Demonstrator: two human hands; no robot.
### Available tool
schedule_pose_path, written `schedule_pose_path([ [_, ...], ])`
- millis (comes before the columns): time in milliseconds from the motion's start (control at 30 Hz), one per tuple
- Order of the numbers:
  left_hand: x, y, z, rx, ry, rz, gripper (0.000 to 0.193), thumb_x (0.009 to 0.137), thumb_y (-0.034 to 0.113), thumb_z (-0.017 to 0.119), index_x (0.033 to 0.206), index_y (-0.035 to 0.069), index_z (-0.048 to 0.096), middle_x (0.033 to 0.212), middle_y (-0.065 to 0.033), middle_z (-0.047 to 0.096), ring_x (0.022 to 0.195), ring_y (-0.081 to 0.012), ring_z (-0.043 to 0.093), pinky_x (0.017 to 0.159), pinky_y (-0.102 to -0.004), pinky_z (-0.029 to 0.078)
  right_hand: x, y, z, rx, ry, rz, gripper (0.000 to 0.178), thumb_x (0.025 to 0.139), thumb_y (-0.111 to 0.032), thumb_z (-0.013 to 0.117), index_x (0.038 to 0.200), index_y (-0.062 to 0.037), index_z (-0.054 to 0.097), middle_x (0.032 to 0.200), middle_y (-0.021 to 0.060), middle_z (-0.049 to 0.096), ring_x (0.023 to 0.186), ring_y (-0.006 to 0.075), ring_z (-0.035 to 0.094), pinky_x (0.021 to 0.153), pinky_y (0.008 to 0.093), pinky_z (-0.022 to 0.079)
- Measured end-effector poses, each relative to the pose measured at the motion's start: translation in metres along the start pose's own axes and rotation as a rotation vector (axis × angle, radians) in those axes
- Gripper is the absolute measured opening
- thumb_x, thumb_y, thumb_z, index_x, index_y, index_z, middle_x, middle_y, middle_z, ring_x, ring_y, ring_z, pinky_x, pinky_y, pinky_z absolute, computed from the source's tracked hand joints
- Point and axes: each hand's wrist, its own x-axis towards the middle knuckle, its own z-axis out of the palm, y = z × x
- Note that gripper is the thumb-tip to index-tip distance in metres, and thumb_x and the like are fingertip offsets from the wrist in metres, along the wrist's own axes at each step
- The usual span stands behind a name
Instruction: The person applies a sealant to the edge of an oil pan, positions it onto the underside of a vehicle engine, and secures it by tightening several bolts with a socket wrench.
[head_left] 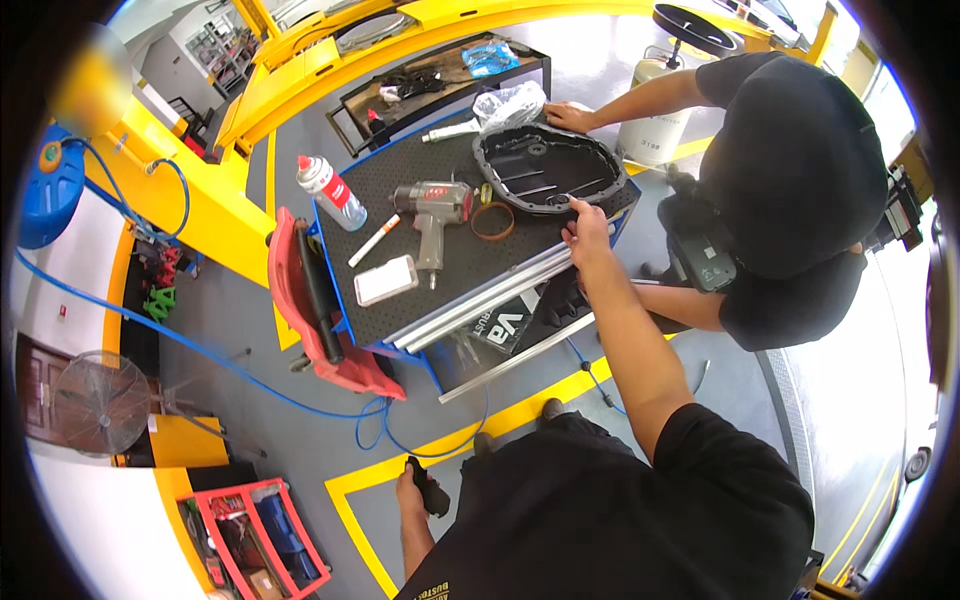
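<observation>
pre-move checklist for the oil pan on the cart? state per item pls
1. Right hand on oil pan near rim: ok, fingers touching the edge.
2. Left hand free: not ok, it holds a dark tool down by the hip.
3. Co-worker's hand off the pan: not ok, it rests on the far rim.
4. Pan fully on cart top: ok, sits at the far corner.
5. Impact wrench and brown ring apart from pan: ok.
6. Pan empty of fluid: cannot tell.
</observation>
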Motion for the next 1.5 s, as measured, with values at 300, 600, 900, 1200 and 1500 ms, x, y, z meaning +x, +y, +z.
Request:
schedule_pose_path([
  [300, 0.092, 0.087, 0.043, 0.353, -0.267, 0.186, 0.031, 0.095, 0.033, 0.06, 0.097, 0.003, 0.054, 0.083, -0.0094, 0.06, 0.066, -0.019, 0.06, 0.06, -0.0321, 0.051, 0.012, 0.018, 0.015, 0.506, -0.098, -0.351, 0.03, 0.082, 0.001, 0.06, 0.105, -0.0024, 0.041, 0.097, 0.0167, 0.056, 0.084, 0.0346, 0.066, 0.068, 0.0581, 0.06],
  [600, 0.168, 0.117, 0.073, 0.804, -0.779, 0.46, 0.023, 0.094, 0.019, 0.06, 0.109, 0.001, 0.059, 0.091, -0.0066, 0.061, 0.083, -0.0147, 0.059, 0.074, -0.027, 0.047, -0.201, 0.159, -0.114, 0.542, 0.001, -0.574, 0.022, 0.083, 0.001, 0.059, 0.1, -0.007, 0.048, 0.095, 0.0087, 0.062, 0.086, 0.0246, 0.066, 0.07, 0.0475, 0.06],
  [900, -0.012, 0.055, 0.115, 0.545, -1.479, -0.238, 0.049, 0.098, 0.034, 0.05, 0.135, 0.002, 0.05, 0.131, -0.015, 0.057, 0.117, -0.0268, 0.058, 0.105, -0.0398, 0.042, -0.54, 0.342, -0.264, 0.525, 0.182, -0.726, 0.041, 0.079, -0.002, 0.073, 0.117, -0.0029, 0.058, 0.112, 0.0095, 0.067, 0.1, 0.0198, 0.066, 0.089, 0.0369, 0.054],
  [1200, -0.253, -0.188, -0.011, 1.089, -1.869, -0.796, 0.049, 0.076, 0.033, 0.061, 0.112, 0.0, 0.063, 0.103, -0.0155, 0.07, 0.087, -0.0312, 0.07, 0.081, -0.043, 0.058, -0.875, 0.505, -0.346, 0.587, 0.827, -1.039, 0.045, 0.08, -0.001, 0.067, 0.123, -0.006, 0.052, 0.118, 0.0158, 0.064, 0.105, 0.028, 0.066, 0.091, 0.0436, 0.055],
  [1500, -0.458, -0.367, -0.171, 1.375, -1.98, -1.16, 0.06, 0.074, 0.019, 0.063, 0.128, -0.003, 0.051, 0.109, -0.0154, 0.065, 0.09, -0.0286, 0.067, 0.081, -0.0418, 0.056, -1.061, 0.609, -0.444, 1.013, 1.001, -1.375, 0.047, 0.092, -0.028, 0.055, 0.13, -0.0013, 0.053, 0.123, 0.0178, 0.063, 0.109, 0.032, 0.064, 0.097, 0.047, 0.051],
])
